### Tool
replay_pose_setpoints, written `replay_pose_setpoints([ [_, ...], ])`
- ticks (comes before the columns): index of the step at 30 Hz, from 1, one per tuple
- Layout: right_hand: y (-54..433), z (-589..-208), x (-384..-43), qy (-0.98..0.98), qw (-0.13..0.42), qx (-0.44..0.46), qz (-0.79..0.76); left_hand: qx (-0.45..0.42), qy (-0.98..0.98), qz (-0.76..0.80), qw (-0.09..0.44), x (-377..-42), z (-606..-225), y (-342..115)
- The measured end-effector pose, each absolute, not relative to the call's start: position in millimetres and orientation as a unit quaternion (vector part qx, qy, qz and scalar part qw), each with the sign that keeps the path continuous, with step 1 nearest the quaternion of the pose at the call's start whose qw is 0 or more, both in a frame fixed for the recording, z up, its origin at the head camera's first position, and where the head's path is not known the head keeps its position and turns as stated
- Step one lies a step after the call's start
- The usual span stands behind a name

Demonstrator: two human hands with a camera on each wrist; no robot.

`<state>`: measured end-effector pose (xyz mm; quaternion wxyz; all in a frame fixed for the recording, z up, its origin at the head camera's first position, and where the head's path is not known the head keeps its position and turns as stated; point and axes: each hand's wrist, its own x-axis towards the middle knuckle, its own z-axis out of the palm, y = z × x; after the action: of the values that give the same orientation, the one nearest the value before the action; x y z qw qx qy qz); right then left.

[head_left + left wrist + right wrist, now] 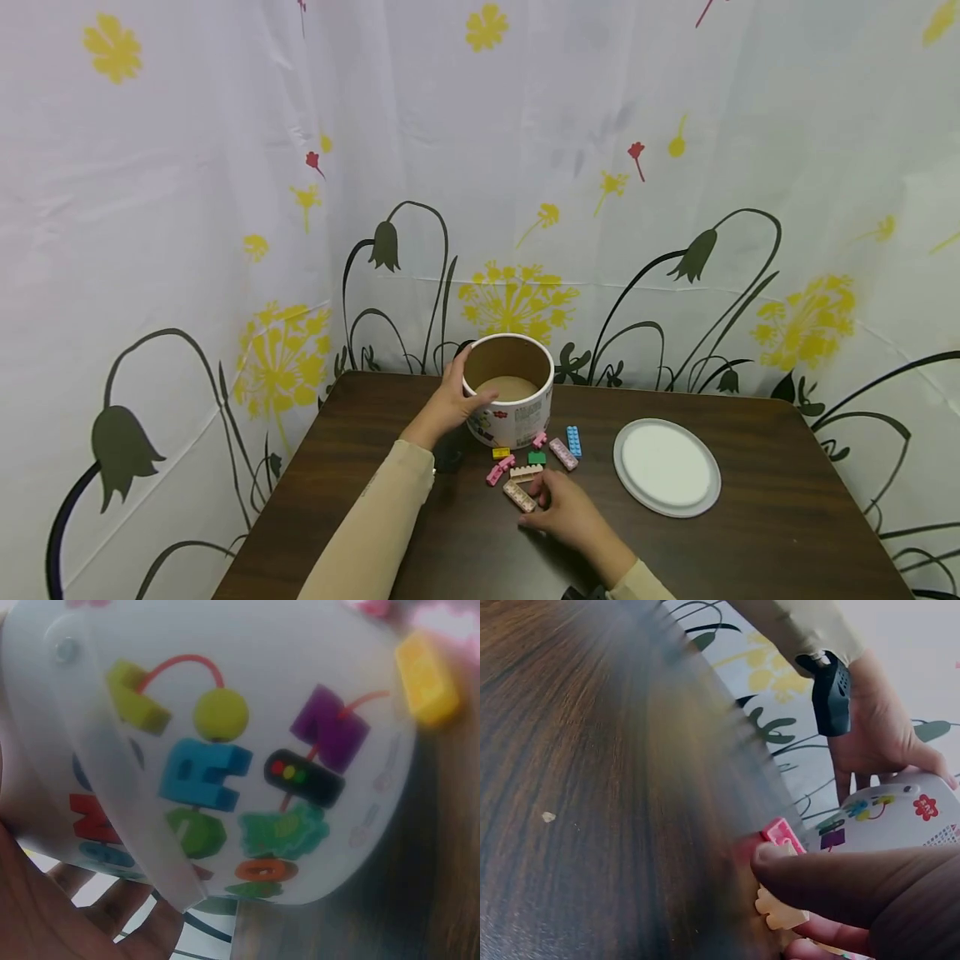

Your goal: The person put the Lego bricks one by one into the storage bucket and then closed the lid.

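Right hand point(566, 510) at the tan brick point(519, 497), left hand point(448, 408) clamped on the white bucket point(525, 425).
The right thumb and fingers curve apart at the tan brick's right end – contact is hard to judge, the thumb hiding much in the right wrist view. The left thumb hooks inside the bucket's near rim, its fingers spread outside on the left. Just beyond the tan brick lies a cream brick point(527, 473); farther, a linked pink piece point(500, 471), yellow brick point(501, 453), green brick point(536, 458), lilac brick point(563, 454) and blue brick point(573, 440) – all near the bucket. A white lid point(667, 468) lies right on the dark table point(765, 533).
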<state>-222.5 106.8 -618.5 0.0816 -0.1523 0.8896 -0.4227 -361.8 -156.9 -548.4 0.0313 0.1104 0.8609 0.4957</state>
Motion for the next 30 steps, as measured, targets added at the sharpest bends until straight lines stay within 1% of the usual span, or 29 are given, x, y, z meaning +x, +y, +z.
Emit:
replay_pose_setpoints([
  [6, 107.1, -621.1, -221.2, 0.893, 0.063, -0.153, -0.418, 0.105, 0.862, 0.496, 0.028, -361.4, -550.4, -155.6],
  [17, 107.7, -622.0, -221.4, 0.891, 0.057, -0.150, -0.426, 0.096, 0.862, 0.497, 0.029, -362.4, -551.7, -154.4],
  [30, 110.1, -619.5, -220.6, 0.869, 0.077, -0.135, -0.470, 0.097, 0.862, 0.497, 0.022, -361.2, -552.6, -154.3],
])
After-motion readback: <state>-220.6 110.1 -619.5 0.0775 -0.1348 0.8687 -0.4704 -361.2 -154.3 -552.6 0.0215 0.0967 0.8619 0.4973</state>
